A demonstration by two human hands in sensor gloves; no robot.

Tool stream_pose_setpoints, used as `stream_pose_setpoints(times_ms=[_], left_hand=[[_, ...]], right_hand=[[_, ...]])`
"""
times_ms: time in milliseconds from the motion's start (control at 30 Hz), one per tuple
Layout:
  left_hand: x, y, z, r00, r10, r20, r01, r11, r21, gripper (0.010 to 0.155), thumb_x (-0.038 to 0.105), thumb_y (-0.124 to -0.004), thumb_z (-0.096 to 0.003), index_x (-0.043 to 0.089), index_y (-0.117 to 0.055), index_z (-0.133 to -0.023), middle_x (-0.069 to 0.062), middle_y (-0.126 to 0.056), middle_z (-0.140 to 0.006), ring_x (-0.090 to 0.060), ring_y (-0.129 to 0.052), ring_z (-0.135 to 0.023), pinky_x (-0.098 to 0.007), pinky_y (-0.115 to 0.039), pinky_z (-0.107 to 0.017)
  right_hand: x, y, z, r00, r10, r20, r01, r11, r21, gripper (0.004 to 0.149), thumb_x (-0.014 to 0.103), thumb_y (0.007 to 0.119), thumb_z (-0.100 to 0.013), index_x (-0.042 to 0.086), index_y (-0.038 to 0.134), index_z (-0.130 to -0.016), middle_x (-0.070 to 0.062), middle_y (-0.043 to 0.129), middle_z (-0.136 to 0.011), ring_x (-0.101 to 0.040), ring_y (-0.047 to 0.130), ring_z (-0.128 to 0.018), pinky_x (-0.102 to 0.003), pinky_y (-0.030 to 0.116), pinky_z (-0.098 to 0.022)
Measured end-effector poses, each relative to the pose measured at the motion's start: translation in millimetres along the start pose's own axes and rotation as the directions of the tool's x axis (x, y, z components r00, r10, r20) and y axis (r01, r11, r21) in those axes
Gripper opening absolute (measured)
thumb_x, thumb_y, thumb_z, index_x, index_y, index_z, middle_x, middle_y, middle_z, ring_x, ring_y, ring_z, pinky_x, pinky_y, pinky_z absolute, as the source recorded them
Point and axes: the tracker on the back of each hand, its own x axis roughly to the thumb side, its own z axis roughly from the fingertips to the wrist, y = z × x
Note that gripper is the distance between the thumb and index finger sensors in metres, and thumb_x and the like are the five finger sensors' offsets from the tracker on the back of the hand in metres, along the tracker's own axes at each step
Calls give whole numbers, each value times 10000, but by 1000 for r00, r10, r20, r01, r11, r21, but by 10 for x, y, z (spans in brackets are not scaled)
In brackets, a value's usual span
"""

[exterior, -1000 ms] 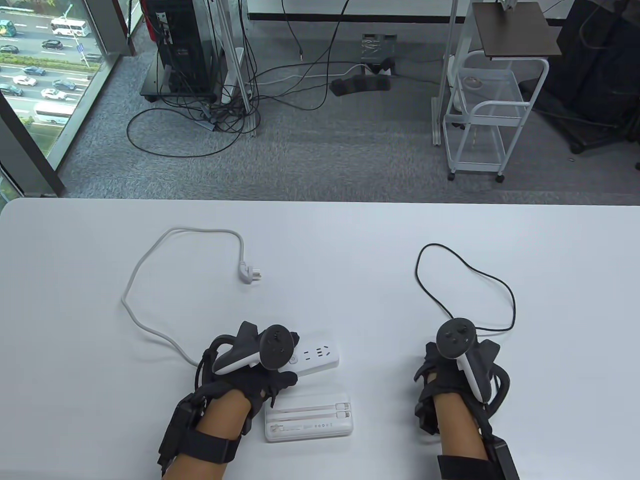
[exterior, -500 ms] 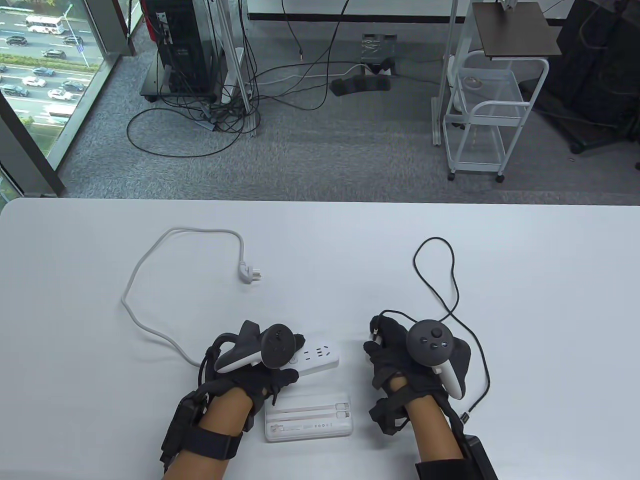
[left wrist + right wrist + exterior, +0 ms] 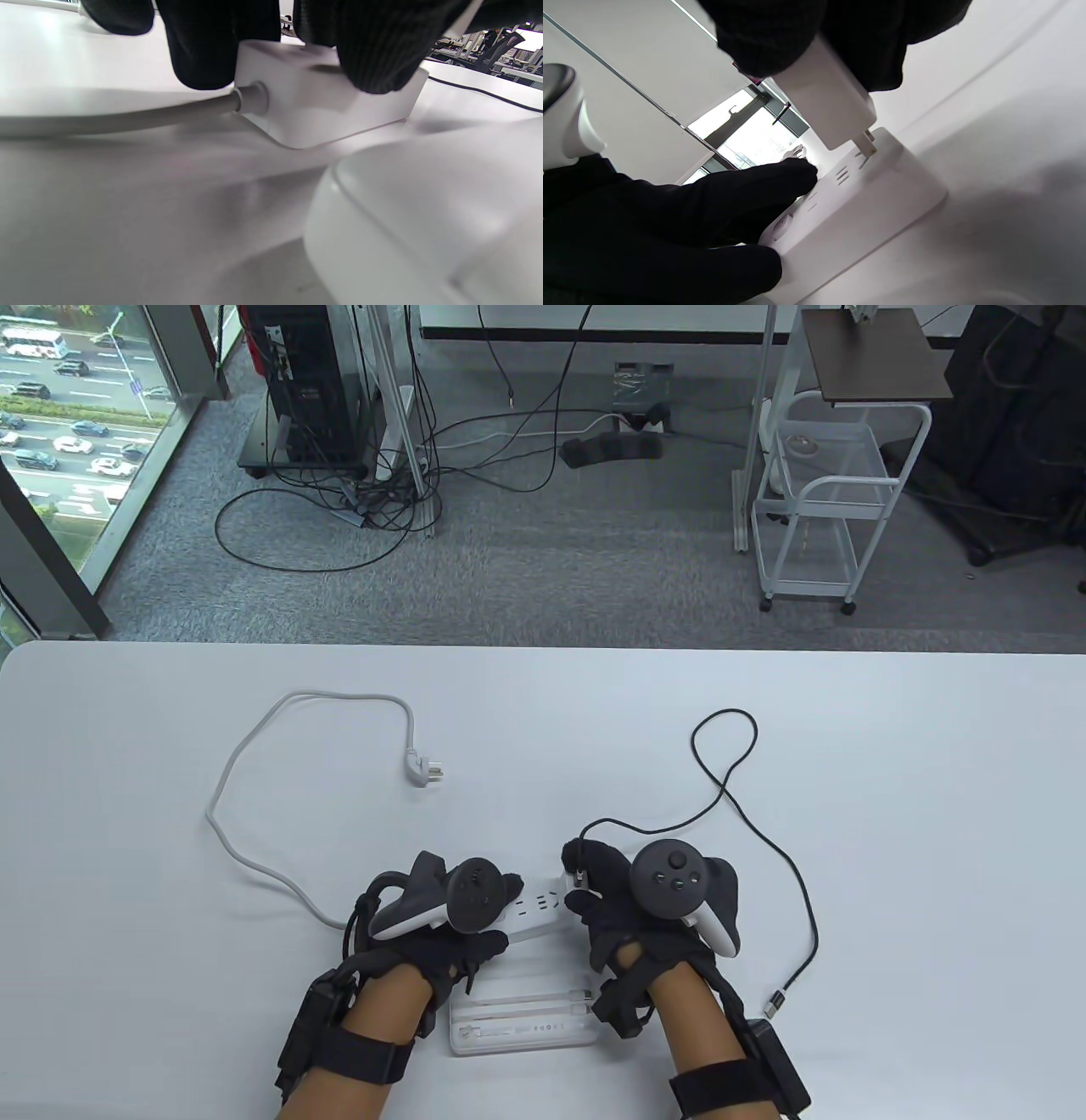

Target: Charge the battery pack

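Observation:
A white power strip (image 3: pixel 536 911) lies near the table's front. My left hand (image 3: pixel 501 909) presses down on its left half and holds it; the left wrist view shows the fingers (image 3: pixel 203 51) on the strip (image 3: pixel 322 110). My right hand (image 3: pixel 579 887) grips a white charger adapter (image 3: pixel 823 106) over the strip's right end (image 3: pixel 874 199). The adapter's prongs are at a socket's slots. A black cable (image 3: pixel 747 814) runs from the adapter; its free USB end (image 3: pixel 774 1005) lies on the table. The white battery pack (image 3: pixel 517 1027) lies in front of the strip, between my wrists.
The strip's grey cord (image 3: pixel 254 780) loops left and ends in an unplugged wall plug (image 3: pixel 427 770) on the table. The table's far edge (image 3: pixel 543 649) borders a floor with cables and a white cart (image 3: pixel 814 500).
My right hand has moved left with the adapter, from the table's right side to over the strip's right end. The black cable dragged after it. My left hand stayed on the strip.

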Motion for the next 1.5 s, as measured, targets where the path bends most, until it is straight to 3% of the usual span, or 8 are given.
stream_pose_setpoints(times_ms=[500, 733, 767, 833, 967, 1167, 1267, 1500], left_hand=[[-2, -16, -4, 1000, -8, 1, 8, 1000, 13, 763, 518, -834, -444, 323, -556, -1128, -107, -725, -1089, -326, -863, -883, -615, -642, -684], [8, -22, -3, 1000, -15, -1, 15, 1000, 16, 759, 518, -829, -443, 326, -558, -1126, -104, -726, -1089, -327, -864, -883, -613, -644, -685], [7, -23, -3, 1000, -16, 1, 16, 1000, 16, 762, 516, -832, -443, 326, -557, -1127, -102, -722, -1094, -327, -862, -886, -613, -642, -686], [7, -21, -2, 1000, -14, -1, 14, 1000, 17, 762, 517, -831, -443, 325, -558, -1128, -105, -722, -1094, -327, -863, -886, -614, -643, -685], [8, -26, -4, 1000, -18, -4, 18, 1000, 15, 761, 516, -827, -445, 324, -552, -1129, -104, -718, -1095, -328, -861, -888, -614, -643, -684], [-2, -38, 2, 1000, -9, 1, 9, 1000, 24, 763, 516, -831, -444, 330, -549, -1129, -99, -709, -1099, -330, -856, -892, -612, -643, -685], [0, -39, 2, 1000, -20, 7, 20, 1000, 23, 772, 522, -829, -443, 325, -543, -1132, -104, -702, -1104, -328, -852, -897, -612, -641, -686], [12, 101, 140, 1000, 1, 2, -2, 999, 49, 822, 579, -820, -446, 245, -545, -1146, -147, -640, -1130, -359, -804, -929, -623, -621, -688]], right_hand=[[197, 176, -178, 988, 146, 44, -149, 987, 59, 593, 185, 806, -373, 244, 607, -928, -124, 717, -1006, -407, 892, -881, -588, 635, -696], [203, 156, -224, 987, 159, 7, -159, 983, 95, 583, 187, 826, -360, 271, 640, -906, -102, 748, -997, -388, 911, -879, -584, 633, -701], [163, 209, -258, 973, 227, -48, -218, 964, 151, 587, 185, 819, -358, 278, 630, -906, -106, 743, -1001, -388, 910, -877, -598, 615, -701], [164, 199, -261, 983, 181, -27, -178, 979, 103, 586, 195, 821, -356, 274, 638, -906, -109, 760, -991, -372, 921, -871, -587, 619, -700], [203, 202, -273, 972, 223, -70, -211, 966, 149, 591, 196, 815, -362, 280, 614, -912, -102, 740, -1004, -359, 900, -893, -596, 600, -703], [137, 217, -178, 989, 140, -40, -134, 983, 126, 591, 193, 812, -394, 255, 584, -936, -129, 695, -1028, -393, 841, -914, -649, 590, -680], [120, 207, -99, 985, 172, 2, -171, 979, 113, 653, 200, 817, -409, 221, 523, -992, -166, 631, -1061, -463, 798, -914, -702, 533, -672], [90, 28, 26, 990, 139, -35, -136, 987, 88, 670, 241, 810, -422, 191, 502, -1015, -216, 570, -1075, -523, 730, -922, -746, 473, -659]])
